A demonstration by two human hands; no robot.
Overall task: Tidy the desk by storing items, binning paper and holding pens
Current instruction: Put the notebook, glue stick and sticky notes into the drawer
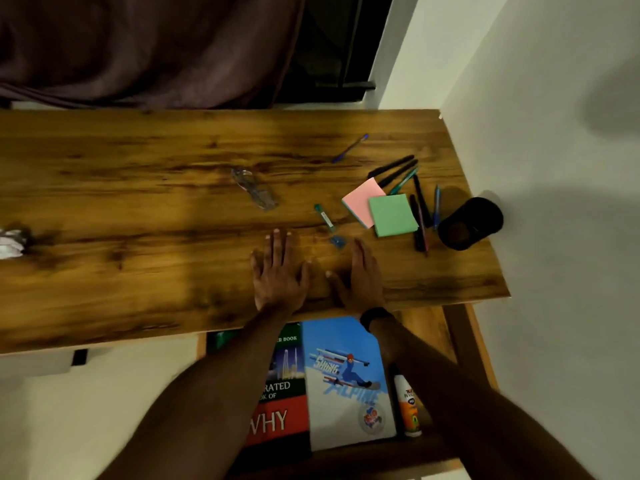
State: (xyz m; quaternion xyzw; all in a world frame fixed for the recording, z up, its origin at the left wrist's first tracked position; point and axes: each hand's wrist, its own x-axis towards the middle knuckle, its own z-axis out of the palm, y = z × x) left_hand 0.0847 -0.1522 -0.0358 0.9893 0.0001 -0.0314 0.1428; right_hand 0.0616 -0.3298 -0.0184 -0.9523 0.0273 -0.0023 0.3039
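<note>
Home study corner; wooden counter [138, 202] centre frame; curtain [138, 46] upper left; books [343, 382] in drawer, lower centre.

Both hands flat, palms down, near the front edge of the wooden desk [138, 188]: left hand [278, 271] and right hand [362, 277] side by side, fingers spread, holding nothing. Beyond them lie a small blue item [337, 241], possibly a sharpener, a green sticky pad [393, 215] overlapping a pink sticky pad [362, 199], scattered pens [420, 216], and a black pen cup [469, 223] on its side at the wall. Crumpled paper [12, 242] at far left; below the desk, an open drawer [464, 344] holds books [346, 382] and a glue bottle [408, 407].
</note>
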